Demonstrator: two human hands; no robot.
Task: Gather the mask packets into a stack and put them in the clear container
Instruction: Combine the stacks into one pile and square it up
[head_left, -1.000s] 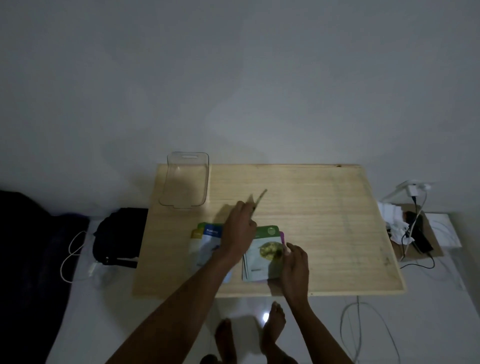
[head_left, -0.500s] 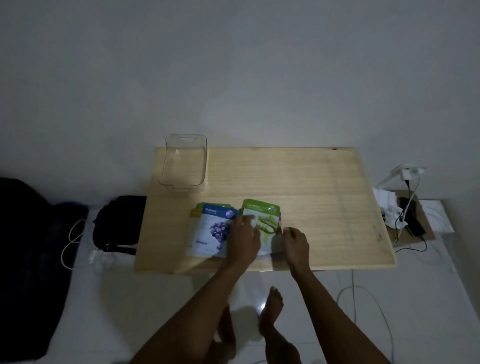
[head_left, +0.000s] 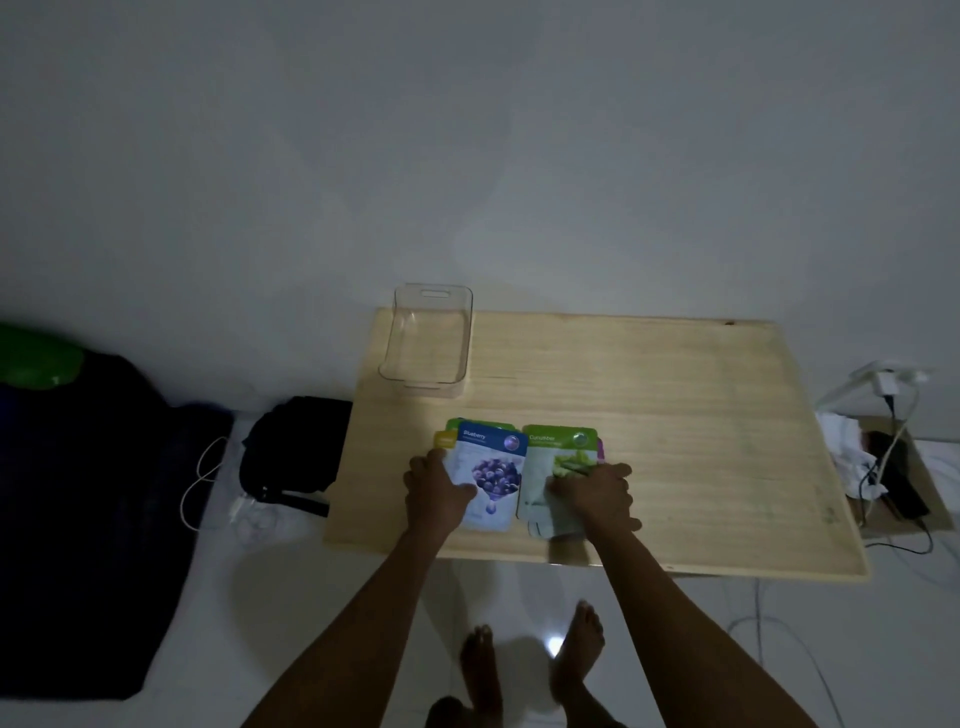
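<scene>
Two small piles of mask packets lie side by side near the front of the wooden table. A blue blueberry packet tops the left pile, with green and yellow packets peeking out beneath it. A green cucumber packet tops the right pile, with a purple edge showing at its right. My left hand rests on the left edge of the blueberry pile. My right hand lies flat on the lower part of the cucumber pile. The clear container stands empty at the table's back left corner.
A black bag with a white cable lies on the floor left of the table. A dark bundle fills the far left. Chargers, cables and white cloth sit on the floor at the right. My bare feet are below the table's front edge.
My left hand moved off the cucumber packet to the left edge of the blueberry pile. My right hand slid onto the cucumber pile. The view shifted, so the table appears further right.
</scene>
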